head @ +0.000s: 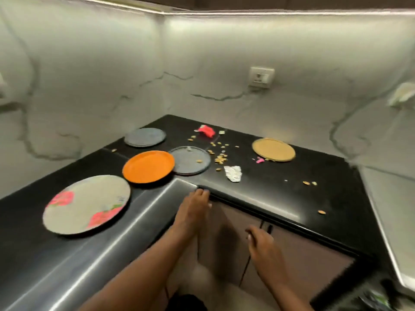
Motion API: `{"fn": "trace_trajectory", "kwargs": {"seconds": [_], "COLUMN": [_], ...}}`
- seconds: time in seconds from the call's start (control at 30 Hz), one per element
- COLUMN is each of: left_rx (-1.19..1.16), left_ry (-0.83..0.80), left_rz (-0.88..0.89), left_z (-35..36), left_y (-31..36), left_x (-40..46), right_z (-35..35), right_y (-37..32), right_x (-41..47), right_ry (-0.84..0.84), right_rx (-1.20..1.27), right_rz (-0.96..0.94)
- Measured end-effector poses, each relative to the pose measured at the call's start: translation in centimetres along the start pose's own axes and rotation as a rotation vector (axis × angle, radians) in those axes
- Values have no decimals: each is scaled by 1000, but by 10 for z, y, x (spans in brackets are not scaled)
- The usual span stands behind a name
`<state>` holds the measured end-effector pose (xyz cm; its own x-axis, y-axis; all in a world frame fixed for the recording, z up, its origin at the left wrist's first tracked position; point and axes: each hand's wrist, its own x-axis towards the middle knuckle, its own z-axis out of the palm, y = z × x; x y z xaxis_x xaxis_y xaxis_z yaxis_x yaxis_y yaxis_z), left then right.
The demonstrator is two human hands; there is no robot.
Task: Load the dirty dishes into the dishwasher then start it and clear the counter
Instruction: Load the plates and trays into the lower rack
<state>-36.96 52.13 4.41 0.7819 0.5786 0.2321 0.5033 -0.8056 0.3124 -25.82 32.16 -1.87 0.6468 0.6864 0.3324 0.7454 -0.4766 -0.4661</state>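
Left hand (194, 206) has its fingers hooked at the bench (292, 194) lip by the inner corner, right hand (261, 244) hangs loose and empty lower down in front of the cabinet doors. Dirty plates sit up and away on the bench: orange plate (148, 166) nearest the left fingers, just beyond and to their left, floral plate (86, 204) further left, tan plate (273, 149) well off to the right. Dishwasher's not in view, and blur means can't tell if the left fingers actually grip anything under that lip.
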Motion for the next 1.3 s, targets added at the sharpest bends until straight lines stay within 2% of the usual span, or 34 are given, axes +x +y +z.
{"fn": "trace_trajectory", "kwargs": {"seconds": [0.17,0.33,0.53,0.63,0.8,1.03,1.13,1.3], "left_rx": [74,46,64,176,156,111,92,103], "left_ry": [12,-59,-313,-496,-744,-822,-796,-818], "left_rz": [-266,-395,-342,-290,-361,-454,-460,-452], "left_z": [-40,-52,-32,-20,-4,-8,-8,-8], "left_y": [-89,-147,-173,-175,-181,-180,-182,-180], "left_x": [-20,-24,16,32,54,58,54,56], "right_z": [26,70,118,136,187,230,231,215], "right_y": [-85,-137,-163,-166,-165,-189,-194,-189], "right_x": [52,95,149,177,229,269,275,280], "right_ry": [-116,-199,-243,-233,-240,-443,-429,-333], "right_rx": [80,115,125,47,-169,-298,-305,-197], "right_rz": [-232,-372,-443,-546,-693,-913,-969,-955]}}
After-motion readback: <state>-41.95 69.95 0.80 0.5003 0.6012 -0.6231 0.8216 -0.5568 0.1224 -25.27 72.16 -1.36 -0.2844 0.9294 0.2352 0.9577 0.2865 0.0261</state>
